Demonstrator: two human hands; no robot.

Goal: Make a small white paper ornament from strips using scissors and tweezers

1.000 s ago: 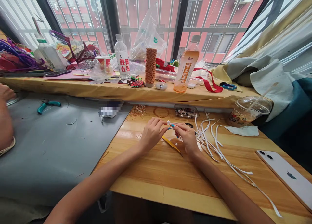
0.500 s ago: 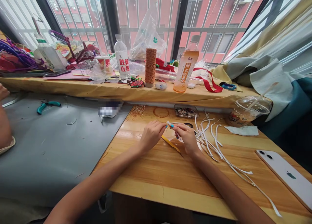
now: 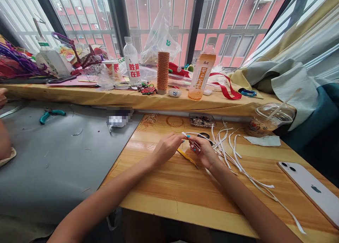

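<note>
Over the wooden table, my right hand [image 3: 203, 150] is closed in a pinch on a narrow white strip [image 3: 184, 134], whose short end pokes out past the blue-painted thumbnail. My left hand [image 3: 167, 147] meets it from the left, fingers pinched at the same spot; what they grip is too small to make out. Below the hands lies a pair of yellow tweezers [image 3: 187, 158]. Black scissors handles [image 3: 205, 135] show just behind my right hand. More white strips [image 3: 225, 155] spread loosely to the right across the tabletop.
A clear tray of beads [image 3: 202, 120], a coil of copper-coloured wire [image 3: 174, 121] and thread scraps [image 3: 149, 119] lie at the back. To the right are a drink cup [image 3: 270, 121] and phone [image 3: 309, 190]. Teal pliers [image 3: 51, 115] rest on the grey table, near another person's arm [image 3: 4, 140].
My right hand has turned slightly, showing more of its curled fingers and the strip. My left hand has shifted a little to the right. The other person's hand at far left moved slightly.
</note>
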